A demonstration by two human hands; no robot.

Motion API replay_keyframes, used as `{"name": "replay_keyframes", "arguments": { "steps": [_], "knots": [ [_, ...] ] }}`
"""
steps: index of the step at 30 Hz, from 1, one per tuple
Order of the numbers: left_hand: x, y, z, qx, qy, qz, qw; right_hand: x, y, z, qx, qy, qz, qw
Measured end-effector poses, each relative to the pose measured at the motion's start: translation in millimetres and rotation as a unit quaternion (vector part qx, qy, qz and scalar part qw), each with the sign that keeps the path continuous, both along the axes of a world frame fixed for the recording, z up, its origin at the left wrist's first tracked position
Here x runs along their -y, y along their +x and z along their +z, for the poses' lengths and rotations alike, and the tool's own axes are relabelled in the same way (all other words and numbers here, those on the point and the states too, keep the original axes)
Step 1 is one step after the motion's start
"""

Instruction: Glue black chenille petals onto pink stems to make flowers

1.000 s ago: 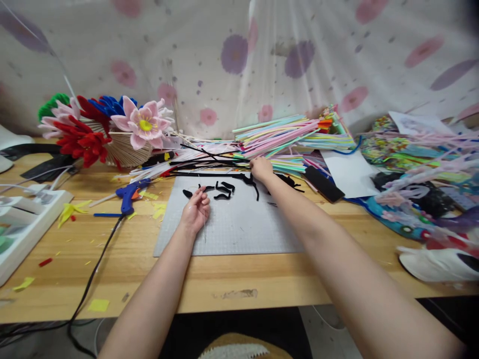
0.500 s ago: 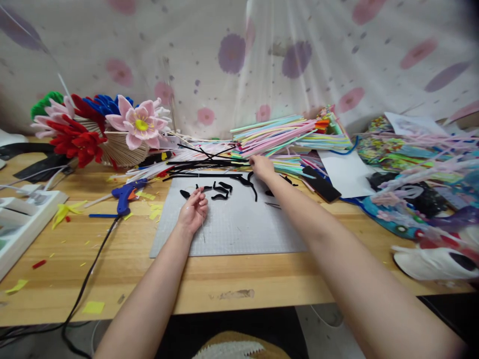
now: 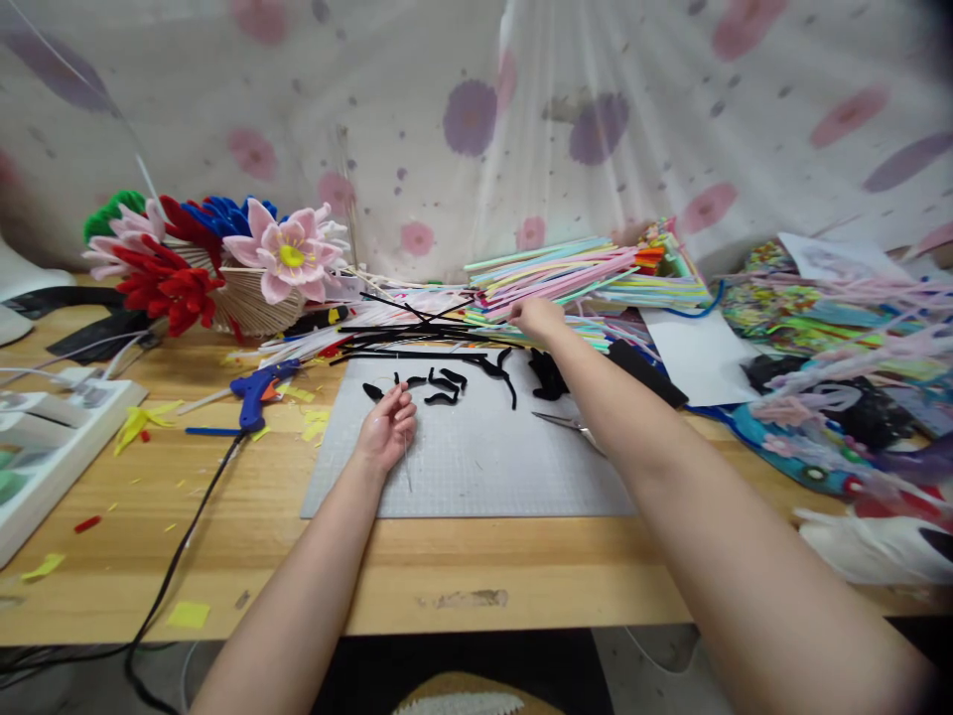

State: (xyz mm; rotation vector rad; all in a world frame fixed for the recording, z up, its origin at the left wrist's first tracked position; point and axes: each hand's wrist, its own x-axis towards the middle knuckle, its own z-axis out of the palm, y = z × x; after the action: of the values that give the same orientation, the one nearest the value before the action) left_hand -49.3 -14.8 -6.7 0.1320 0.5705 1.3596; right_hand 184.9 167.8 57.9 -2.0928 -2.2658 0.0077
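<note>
My left hand [image 3: 387,429] is closed over the cutting mat [image 3: 476,467], pinching a thin wire [image 3: 408,467] that hangs below the fingers. Short bent black pipe-cleaner pieces [image 3: 442,398] lie just beyond it. My right hand [image 3: 537,320] reaches to the back of the mat, at the edge of the pastel pipe cleaners [image 3: 558,278]. Its fingers are bent together in a pinch; whatever is between them is too small to make out. Long black pipe cleaners [image 3: 417,338] stretch out left of that hand. Scissors [image 3: 558,421] lie partly under my right forearm.
A blue glue gun [image 3: 257,392] with a black cable rests on the left, near a white power strip [image 3: 89,437]. Fuzzy flowers [image 3: 287,253] stand behind it. Craft materials [image 3: 819,397] are heaped on the right, beside a white sheet [image 3: 700,348].
My right hand has shifted slightly right and up along the pipe cleaners, and more of the scissors and a black bundle now shows. My left hand keeps its hold on the wire.
</note>
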Motion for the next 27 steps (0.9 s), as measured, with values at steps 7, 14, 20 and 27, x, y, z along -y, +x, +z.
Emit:
{"name": "replay_keyframes", "arguments": {
  "steps": [7, 14, 20, 27],
  "knots": [
    [-2, -3, -6.0, 0.011, 0.013, -0.017, 1.0, 18, 16, 52.9, 0.033, -0.078, 0.033, 0.996],
    [1, 12, -5.6, -0.06, 0.037, 0.043, 0.997, 95, -25, 37.3, -0.407, -0.198, 0.075, 0.889],
    [6, 25, -10.5, -0.137, 0.049, 0.057, 0.988, 153, -86, -26.4, -0.605, -0.331, 0.013, 0.724],
    [6, 21, -11.4, -0.193, 0.014, 0.076, 0.978, 170, -111, -53.5, -0.683, -0.348, 0.029, 0.641]
  ]
}}
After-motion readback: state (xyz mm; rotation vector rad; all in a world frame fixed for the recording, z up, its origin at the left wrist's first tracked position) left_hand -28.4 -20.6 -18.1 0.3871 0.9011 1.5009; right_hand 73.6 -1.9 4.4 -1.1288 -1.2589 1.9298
